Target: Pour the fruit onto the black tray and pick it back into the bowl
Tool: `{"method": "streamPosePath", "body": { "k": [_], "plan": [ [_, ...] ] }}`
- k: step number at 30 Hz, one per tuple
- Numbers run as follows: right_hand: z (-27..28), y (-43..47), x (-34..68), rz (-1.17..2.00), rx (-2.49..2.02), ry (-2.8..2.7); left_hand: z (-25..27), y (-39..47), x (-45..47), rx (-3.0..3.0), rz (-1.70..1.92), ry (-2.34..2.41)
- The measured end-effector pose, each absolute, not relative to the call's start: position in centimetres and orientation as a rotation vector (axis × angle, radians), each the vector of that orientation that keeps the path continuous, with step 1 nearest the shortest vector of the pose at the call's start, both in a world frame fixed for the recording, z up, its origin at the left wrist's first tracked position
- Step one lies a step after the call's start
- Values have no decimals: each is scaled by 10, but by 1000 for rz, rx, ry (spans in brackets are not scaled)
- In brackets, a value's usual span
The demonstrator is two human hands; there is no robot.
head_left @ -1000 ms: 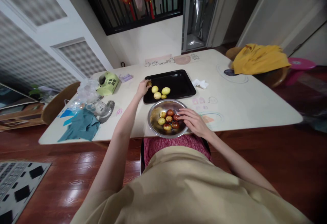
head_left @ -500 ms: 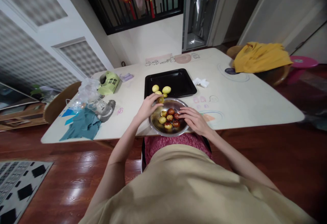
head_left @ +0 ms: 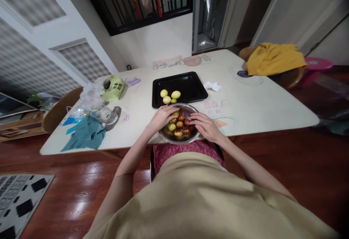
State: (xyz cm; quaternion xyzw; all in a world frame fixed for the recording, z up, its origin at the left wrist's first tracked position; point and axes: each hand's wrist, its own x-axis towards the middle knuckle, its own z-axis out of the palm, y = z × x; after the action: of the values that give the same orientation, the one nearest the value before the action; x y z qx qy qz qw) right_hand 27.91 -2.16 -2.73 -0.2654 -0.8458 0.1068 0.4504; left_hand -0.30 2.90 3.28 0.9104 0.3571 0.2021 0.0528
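A round steel bowl (head_left: pixel 163 134) at the table's near edge holds several jujubes (head_left: pixel 179 124), some red-brown, some mottled or yellow-green. Over its left rim reaches my left hand (head_left: pixel 163 116), its fingers closed around a yellow-green jujube (head_left: pixel 176 114) low in the bowl. My right hand (head_left: pixel 205 125) rests across the right rim with fingers stretched inward, the tips beside a red-brown jujube (head_left: pixel 187 122); its thumb is hidden. Just behind the bowl, several pale yellow-green jujubes (head_left: pixel 176 94) lie at the near left of a black baking tray (head_left: pixel 191 86).
A crumpled white tissue (head_left: pixel 212 86) lies right of the tray. On the table's left are a green packet (head_left: pixel 113 88), clear plastic bags (head_left: pixel 92 95) and a teal cloth (head_left: pixel 85 133). A yellow garment (head_left: pixel 275 60) drapes a chair at the right.
My left hand has lowered the yellow-green jujube from above the bowl's far left rim into the bowl. My right hand stays at the right rim. The view has shifted slightly.
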Motion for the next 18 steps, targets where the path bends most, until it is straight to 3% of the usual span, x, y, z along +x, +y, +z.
{"method": "streamPosePath", "body": {
  "k": [18],
  "plan": [
    [-28,-21,279,265,-665,-2096,29,28,-7,2696,639,1073]
  ]
}}
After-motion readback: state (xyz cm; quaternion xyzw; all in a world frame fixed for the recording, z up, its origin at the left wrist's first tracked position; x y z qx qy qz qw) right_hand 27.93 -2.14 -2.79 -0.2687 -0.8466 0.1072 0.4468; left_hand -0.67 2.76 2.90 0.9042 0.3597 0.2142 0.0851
